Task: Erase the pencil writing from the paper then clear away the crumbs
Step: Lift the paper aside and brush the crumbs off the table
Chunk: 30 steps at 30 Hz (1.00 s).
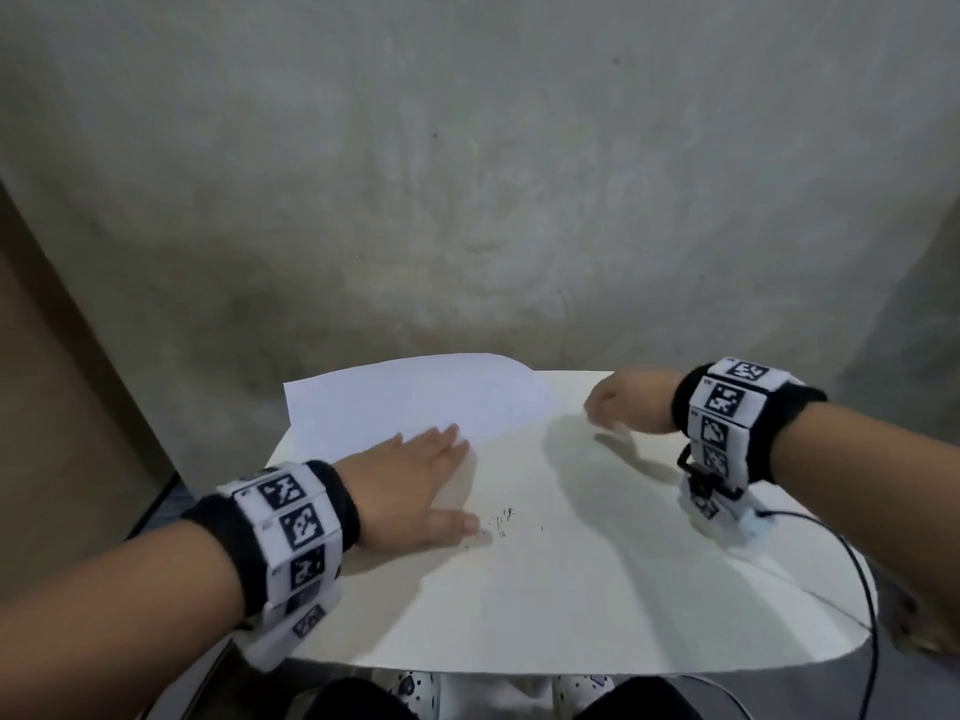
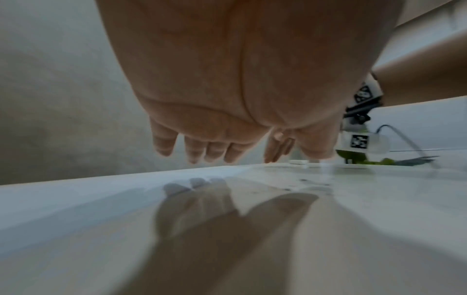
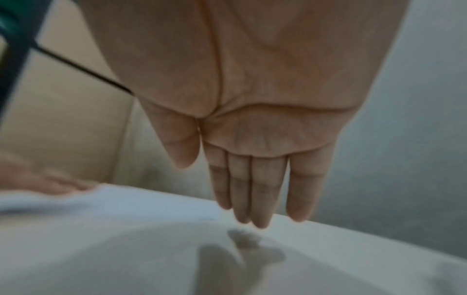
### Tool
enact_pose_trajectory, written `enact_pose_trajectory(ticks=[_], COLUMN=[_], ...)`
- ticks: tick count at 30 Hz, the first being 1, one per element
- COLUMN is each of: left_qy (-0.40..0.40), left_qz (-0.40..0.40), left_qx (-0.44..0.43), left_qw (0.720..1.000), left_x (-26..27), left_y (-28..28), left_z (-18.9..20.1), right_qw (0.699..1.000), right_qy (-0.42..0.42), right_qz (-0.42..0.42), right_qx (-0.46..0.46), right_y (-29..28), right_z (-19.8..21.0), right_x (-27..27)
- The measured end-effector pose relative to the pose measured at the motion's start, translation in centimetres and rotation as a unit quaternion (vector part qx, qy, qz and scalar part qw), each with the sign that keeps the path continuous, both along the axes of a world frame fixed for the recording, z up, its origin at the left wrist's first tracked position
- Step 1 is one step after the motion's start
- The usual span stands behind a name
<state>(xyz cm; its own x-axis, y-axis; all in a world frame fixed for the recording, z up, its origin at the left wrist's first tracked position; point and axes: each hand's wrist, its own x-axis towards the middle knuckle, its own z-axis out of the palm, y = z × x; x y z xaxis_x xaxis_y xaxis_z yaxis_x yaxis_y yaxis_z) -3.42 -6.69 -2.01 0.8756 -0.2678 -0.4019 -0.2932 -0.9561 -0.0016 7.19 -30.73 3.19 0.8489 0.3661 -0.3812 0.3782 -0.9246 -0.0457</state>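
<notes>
- A rough grey wall [image 1: 467, 174] stands right behind your counter [image 1: 597, 589], and a tan panel [image 1: 62, 381] runs along its left side.
- A black cable [image 1: 852, 558] trails from your right wristband [image 1: 727, 407] across the counter's right edge; nothing lies between your hands and the crumbs.
- The paper [image 1: 415, 397] lies at the far left of the counter, its far edge hanging past the rim towards the wall.
- The crumbs [image 1: 501, 522] are dark specks scattered near the middle of the counter, just beside your left thumb tip.
- A small white block [image 2: 299, 162], perhaps the eraser, shows in the left wrist view far across the counter; it is too blurred to be sure.
- Your left hand [image 1: 415, 485] is spread flat, palm down, low over the counter with fingertips at the paper's near edge, holding nothing.
- Your right hand [image 3: 252, 149] hovers over the far right of the counter, fingers straight and pressed side by side, pointing down, holding nothing.
</notes>
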Motion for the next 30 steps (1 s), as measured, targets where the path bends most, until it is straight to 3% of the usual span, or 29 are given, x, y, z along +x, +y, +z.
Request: enact_pose_trajectory(ticks=[2,4,9,11,13,17,20,22,23,25,26,28,30], left_qy=[0.008,0.036,0.054,0.056,0.057,0.061,0.061,0.058,0.056,0.054,0.053,0.044,0.017], left_qz=[0.066,0.103,0.127,0.128,0.125,0.126,0.127,0.123,0.119,0.108,0.103,0.092,0.063], left_qx=[0.015,0.031,0.021,0.017,0.017,0.016,0.015,0.018,0.018,0.017,0.015,0.009,0.014], left_qw=[0.998,0.994,0.99,0.99,0.99,0.99,0.99,0.991,0.991,0.993,0.993,0.995,0.998], left_x=[1.7,2.9,3.9,3.9,3.7,3.0,2.9,2.8,2.7,2.4,2.3,2.1,1.8], left_y=[1.0,2.0,3.7,4.0,4.0,3.8,3.9,3.8,3.7,3.2,3.0,2.7,2.6], left_z=[0.2,0.4,0.5,0.5,0.5,0.7,0.6,0.5,0.5,0.6,0.7,0.6,0.4], right_qw=[0.998,0.993,0.972,0.974,0.99,0.986,0.971,0.961,0.964,0.981,0.99,0.99,0.984], right_qy=[-0.018,-0.012,0.149,0.2,0.13,0.036,0.103,0.166,0.187,0.158,0.107,0.064,0.109], right_qz=[-0.035,0.004,0.12,0.097,0.059,0.064,0.129,0.184,0.17,0.112,0.097,0.093,0.095], right_qx=[-0.057,-0.118,-0.136,-0.052,0.005,-0.152,-0.172,-0.125,-0.083,0.002,-0.001,-0.084,-0.103], right_y=[-1.0,-0.9,1.1,1.4,1.1,0.3,3.5,4.4,4.4,3.7,3.1,1.7,0.5], right_z=[-1.0,-2.6,-1.8,-0.5,-0.1,-2.2,-3.0,-2.1,-1.4,-0.6,-0.8,-1.6,-2.3], right_x=[1.5,1.4,-3.9,-3.8,-1.7,-0.2,-4.3,-6.5,-6.6,-5.7,-5.3,-5.8,-7.7])
